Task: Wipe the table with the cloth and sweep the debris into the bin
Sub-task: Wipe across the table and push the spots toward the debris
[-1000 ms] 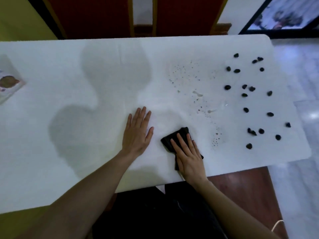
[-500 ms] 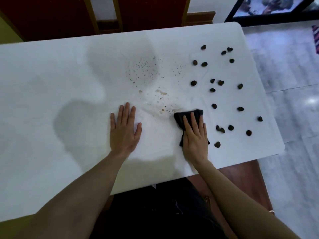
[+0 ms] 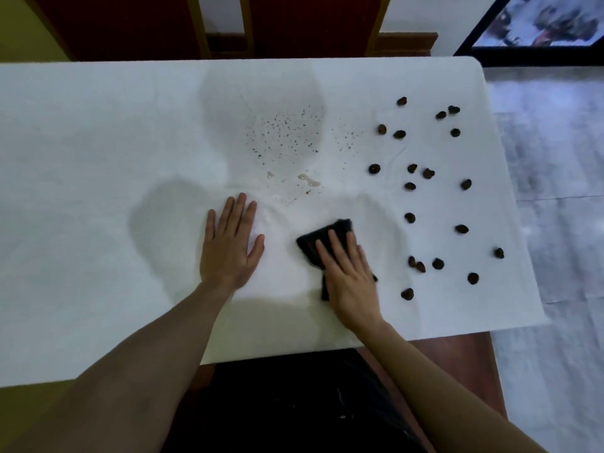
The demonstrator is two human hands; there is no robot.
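Since a moment ago my right hand (image 3: 351, 276) slid the dark folded cloth (image 3: 327, 238) back left on the white counter (image 3: 98, 158) — fingers flat, pressing; left hand (image 3: 230, 248) flat. Wiping underway; next, the speckled spill (image 3: 284, 132) — then the dark pebble-like debris (image 3: 425, 191).

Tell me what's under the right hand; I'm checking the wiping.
A dark cloth lies flat beneath the right hand on the white table. The cloth's middle and the table under it are covered.
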